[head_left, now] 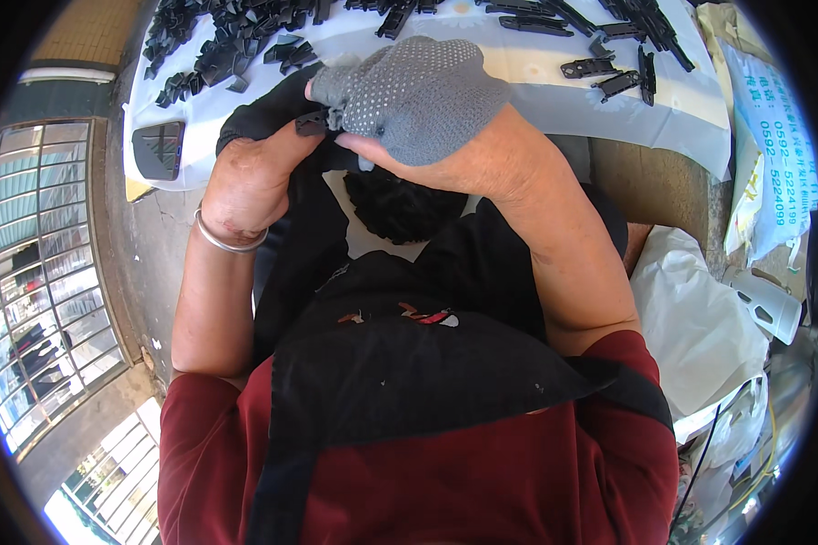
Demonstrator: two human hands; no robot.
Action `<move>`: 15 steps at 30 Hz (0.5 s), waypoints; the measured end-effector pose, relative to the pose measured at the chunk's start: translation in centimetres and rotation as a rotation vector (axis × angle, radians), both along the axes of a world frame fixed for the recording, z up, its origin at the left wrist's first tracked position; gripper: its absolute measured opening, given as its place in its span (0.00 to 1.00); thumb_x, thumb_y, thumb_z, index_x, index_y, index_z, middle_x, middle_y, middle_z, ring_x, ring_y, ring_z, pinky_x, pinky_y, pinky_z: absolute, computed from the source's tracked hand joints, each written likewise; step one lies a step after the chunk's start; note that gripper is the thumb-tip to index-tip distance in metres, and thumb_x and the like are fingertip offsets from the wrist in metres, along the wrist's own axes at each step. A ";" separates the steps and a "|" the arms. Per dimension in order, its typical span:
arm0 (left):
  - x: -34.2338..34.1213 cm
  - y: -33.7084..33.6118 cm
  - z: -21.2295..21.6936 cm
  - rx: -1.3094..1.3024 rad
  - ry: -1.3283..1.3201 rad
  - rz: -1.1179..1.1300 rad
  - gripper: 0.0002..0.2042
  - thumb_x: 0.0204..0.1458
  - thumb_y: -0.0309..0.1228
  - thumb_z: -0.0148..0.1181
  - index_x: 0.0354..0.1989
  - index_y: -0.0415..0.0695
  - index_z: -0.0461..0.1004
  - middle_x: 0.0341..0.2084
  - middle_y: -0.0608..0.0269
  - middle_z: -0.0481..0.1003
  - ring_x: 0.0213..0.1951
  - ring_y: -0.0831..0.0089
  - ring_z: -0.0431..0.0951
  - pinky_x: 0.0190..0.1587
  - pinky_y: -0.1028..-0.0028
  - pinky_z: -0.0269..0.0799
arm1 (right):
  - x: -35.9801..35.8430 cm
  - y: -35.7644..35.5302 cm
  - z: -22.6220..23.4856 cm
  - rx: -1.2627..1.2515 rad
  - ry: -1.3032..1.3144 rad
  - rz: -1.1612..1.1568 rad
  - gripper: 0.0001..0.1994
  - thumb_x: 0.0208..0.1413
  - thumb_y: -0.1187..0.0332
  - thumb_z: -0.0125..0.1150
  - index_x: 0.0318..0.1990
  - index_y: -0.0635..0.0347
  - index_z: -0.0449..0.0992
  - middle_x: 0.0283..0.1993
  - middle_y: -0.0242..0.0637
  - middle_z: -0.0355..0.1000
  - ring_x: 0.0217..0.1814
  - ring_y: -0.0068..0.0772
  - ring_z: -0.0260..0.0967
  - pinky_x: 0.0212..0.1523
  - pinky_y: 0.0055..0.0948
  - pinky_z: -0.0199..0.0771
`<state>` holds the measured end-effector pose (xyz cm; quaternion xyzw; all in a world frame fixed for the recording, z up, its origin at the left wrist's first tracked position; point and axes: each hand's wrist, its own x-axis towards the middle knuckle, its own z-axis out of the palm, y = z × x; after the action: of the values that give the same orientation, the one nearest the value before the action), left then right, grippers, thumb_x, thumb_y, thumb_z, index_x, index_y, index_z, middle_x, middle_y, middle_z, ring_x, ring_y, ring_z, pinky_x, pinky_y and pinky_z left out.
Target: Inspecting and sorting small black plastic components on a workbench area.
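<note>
Over my lap, my two hands meet at a small black plastic part [312, 123]. My left hand [250, 177] is bare, with a silver bangle [230, 234] at the wrist; its thumb presses on the part, while its other fingers are hidden by black cloth. My right hand [418, 102] wears a grey dotted glove with bare fingertips. It closes in on the part from the right, its thumb just beside it. Below the hands, between my knees, a pale container [356, 238] holds a heap of black pieces [400, 207].
A table with a white cover [600, 116] stands ahead. Piles of small black parts [223, 45] lie at its left, longer black assemblies [618, 82] at its right, and a dark phone-like slab [158, 152] near its left corner. White bags [695, 318] are at my right.
</note>
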<state>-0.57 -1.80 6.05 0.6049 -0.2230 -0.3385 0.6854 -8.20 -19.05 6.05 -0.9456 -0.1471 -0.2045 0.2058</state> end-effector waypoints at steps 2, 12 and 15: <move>-0.1 0.0 0.1 -0.024 -0.009 -0.071 0.17 0.52 0.21 0.47 0.52 0.35 0.65 0.45 0.58 0.71 0.47 0.73 0.70 0.52 0.75 0.64 | -0.3 -0.1 0.1 0.014 0.009 -0.003 0.16 0.47 0.56 0.58 0.45 0.44 0.73 0.38 0.33 0.72 0.40 0.39 0.67 0.42 0.35 0.68; -1.2 -0.8 0.4 0.374 -0.663 0.060 0.13 0.55 0.32 0.50 0.45 0.38 0.69 0.32 0.63 0.75 0.33 0.77 0.73 0.38 0.78 0.69 | 0.1 -0.5 -1.0 0.132 -0.077 -0.013 0.15 0.45 0.57 0.59 0.38 0.53 0.73 0.28 0.36 0.72 0.31 0.40 0.69 0.33 0.34 0.69; -1.3 -0.9 -0.2 0.400 -0.695 0.158 0.13 0.56 0.35 0.49 0.42 0.38 0.71 0.28 0.62 0.75 0.30 0.78 0.72 0.35 0.78 0.68 | 0.6 -0.1 -1.3 0.143 -0.184 -0.032 0.15 0.45 0.56 0.60 0.37 0.54 0.73 0.26 0.36 0.71 0.29 0.39 0.69 0.32 0.33 0.70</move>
<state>-1.83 -2.69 5.85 0.8200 -0.3241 -0.0968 0.4618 -7.62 -19.15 4.79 -0.9081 -0.1351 -0.3036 0.2549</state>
